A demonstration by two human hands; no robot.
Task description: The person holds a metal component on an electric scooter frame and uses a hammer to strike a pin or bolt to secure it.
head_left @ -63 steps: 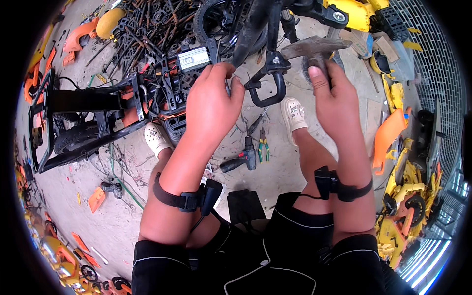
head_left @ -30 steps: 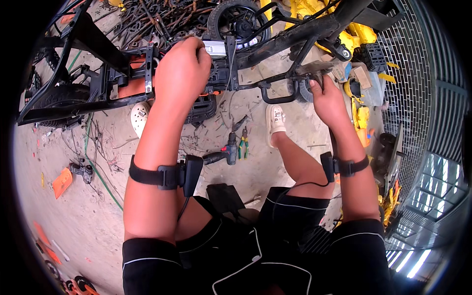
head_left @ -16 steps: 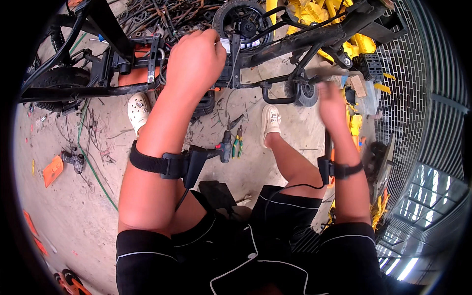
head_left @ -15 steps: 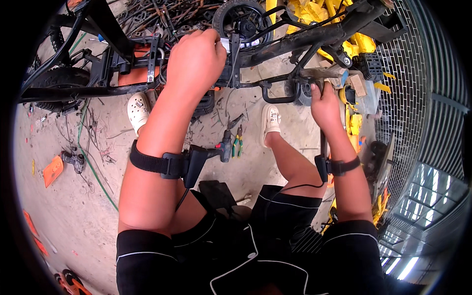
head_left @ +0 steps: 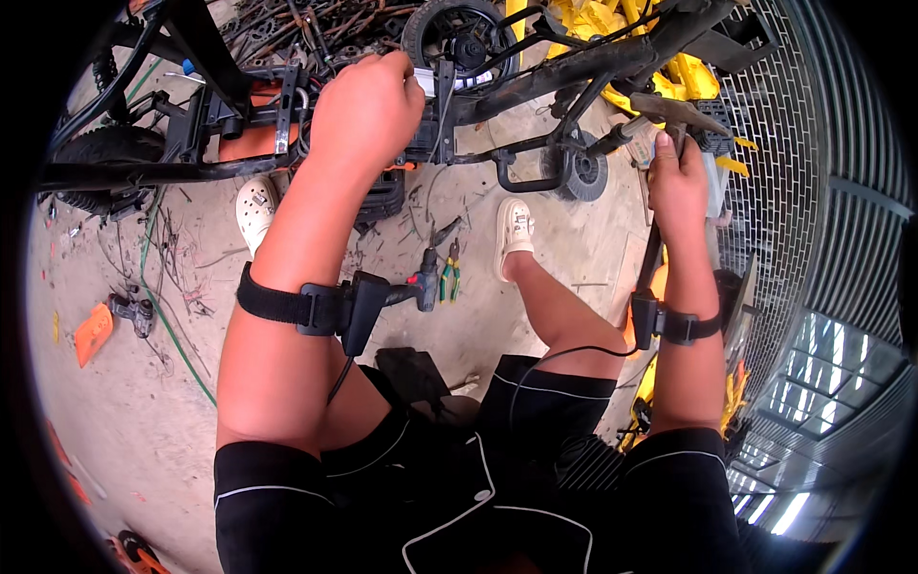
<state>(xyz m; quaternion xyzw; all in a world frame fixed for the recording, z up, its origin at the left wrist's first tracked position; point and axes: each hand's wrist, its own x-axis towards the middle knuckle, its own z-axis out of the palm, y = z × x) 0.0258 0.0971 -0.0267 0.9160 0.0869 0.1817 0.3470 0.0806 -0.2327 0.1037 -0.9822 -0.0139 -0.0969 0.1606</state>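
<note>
Two hands work on a black metal frame [head_left: 535,81] propped across the far side of the scene. The left hand [head_left: 368,110] is curled shut around a frame member near a small white tag [head_left: 426,81]. The right hand [head_left: 677,177], at far right, grips a hammer [head_left: 674,110] by its handle, fingers wrapped tight. Judged from this: dismantling is under way; wheel [head_left: 459,33] and frame remain joined. Pliers [head_left: 449,277] lie unused on the floor.

Site: we identify a scrap-vehicle workshop | Evidence: stripped black frame [head_left: 535,81], small wheel [head_left: 457,33], pliers [head_left: 449,277] on dusty concrete floor [head_left: 143,421], yellow parts [head_left: 612,19]
</note>
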